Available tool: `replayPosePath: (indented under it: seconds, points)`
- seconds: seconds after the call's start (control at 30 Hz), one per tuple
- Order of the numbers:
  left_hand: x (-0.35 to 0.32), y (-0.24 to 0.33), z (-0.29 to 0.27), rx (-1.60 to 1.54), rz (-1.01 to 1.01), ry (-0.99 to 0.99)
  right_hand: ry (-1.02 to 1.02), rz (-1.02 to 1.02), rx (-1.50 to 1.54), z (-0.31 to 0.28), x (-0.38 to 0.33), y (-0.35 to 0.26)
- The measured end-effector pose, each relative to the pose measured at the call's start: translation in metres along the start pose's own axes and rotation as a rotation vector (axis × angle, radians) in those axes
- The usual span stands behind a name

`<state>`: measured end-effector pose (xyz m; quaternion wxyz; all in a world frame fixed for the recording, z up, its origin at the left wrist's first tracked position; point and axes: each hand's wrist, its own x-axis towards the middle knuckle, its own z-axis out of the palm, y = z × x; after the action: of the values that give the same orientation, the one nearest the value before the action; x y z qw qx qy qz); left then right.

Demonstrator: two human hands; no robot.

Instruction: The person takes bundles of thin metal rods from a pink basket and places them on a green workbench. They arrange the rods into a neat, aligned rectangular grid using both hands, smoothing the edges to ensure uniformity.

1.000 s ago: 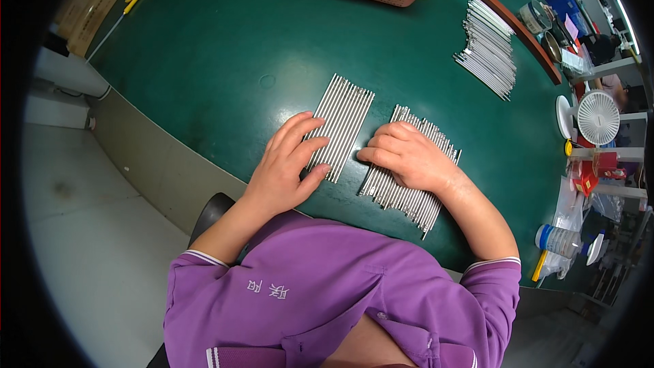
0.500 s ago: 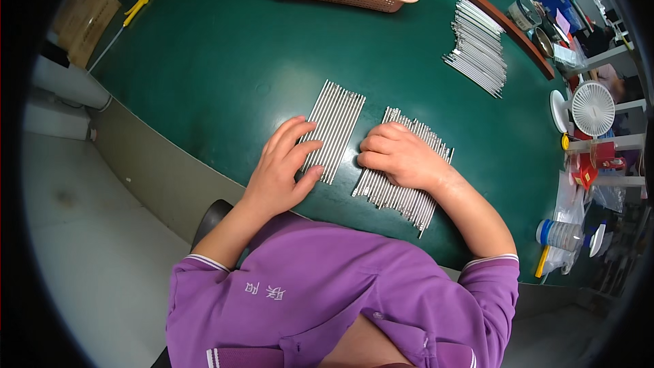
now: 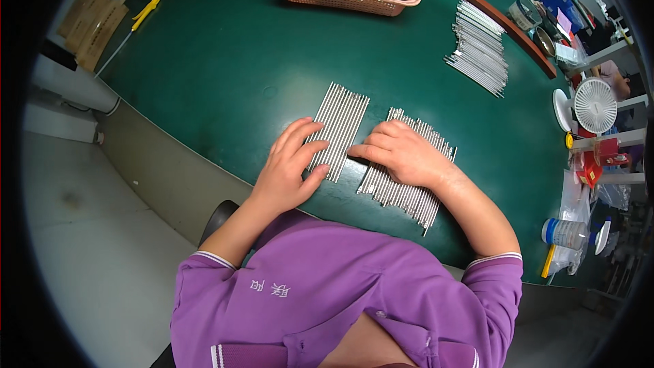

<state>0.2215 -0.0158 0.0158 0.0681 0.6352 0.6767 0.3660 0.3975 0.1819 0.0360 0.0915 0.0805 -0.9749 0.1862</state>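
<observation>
Two flat rows of thin silvery metal rods lie side by side before me on the green table. My left hand [image 3: 289, 163] is open at the near-left side of the neat left row of rods [image 3: 344, 126], its fingers spread and the fingertips touching that edge. Over the more uneven right row of rods [image 3: 409, 194] rests my right hand [image 3: 403, 153]. Its index finger stretches left toward the gap between the rows, while the other fingers bend down over the rods. The right thumb is hidden, and no rod shows lifted in either hand.
A pink plastic basket [image 3: 351, 1] of loose rods stands at the far side of the green table [image 3: 204, 75]. Another row of rods [image 3: 479, 49] lies far right, beside a curved brown strip [image 3: 504, 22]. A yellow-handled screwdriver [image 3: 145, 13], small white fan [image 3: 595, 105] and clear bottle [image 3: 567, 233] sit around the edges.
My right index finger has stretched out leftward, away from the other fingers, past the edge of the right row. My left hand keeps its place by the left row. The whole view has shifted slightly.
</observation>
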Motion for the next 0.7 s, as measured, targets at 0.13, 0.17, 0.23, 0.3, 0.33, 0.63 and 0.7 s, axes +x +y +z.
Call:
replayPosePath:
  seconds: [0.13, 0.17, 0.23, 0.3, 0.33, 0.63, 0.7]
  points:
    - [0.000, 0.003, -0.001, -0.004, 0.005, -0.007, 0.062, -0.007, 0.007, 0.004, -0.005, 0.003]
    - [0.000, 0.003, -0.001, 0.007, 0.030, -0.015, 0.078, -0.017, 0.002, 0.006, -0.006, 0.004]
    - [-0.001, 0.003, -0.001, 0.031, 0.083, -0.031, 0.095, -0.040, 0.007, 0.008, -0.007, 0.005]
    - [0.002, 0.010, 0.002, -0.010, 0.115, -0.071, 0.109, -0.059, 0.014, 0.008, -0.009, 0.007]
    - [0.004, 0.014, 0.004, -0.029, 0.129, -0.091, 0.118, -0.064, 0.018, 0.008, -0.009, 0.007]
    - [0.017, 0.019, 0.018, -0.019, 0.215, -0.209, 0.209, -0.077, 0.036, 0.009, -0.011, 0.008]
    - [0.017, 0.018, 0.018, -0.017, 0.217, -0.211, 0.219, -0.079, 0.040, 0.008, -0.011, 0.008]
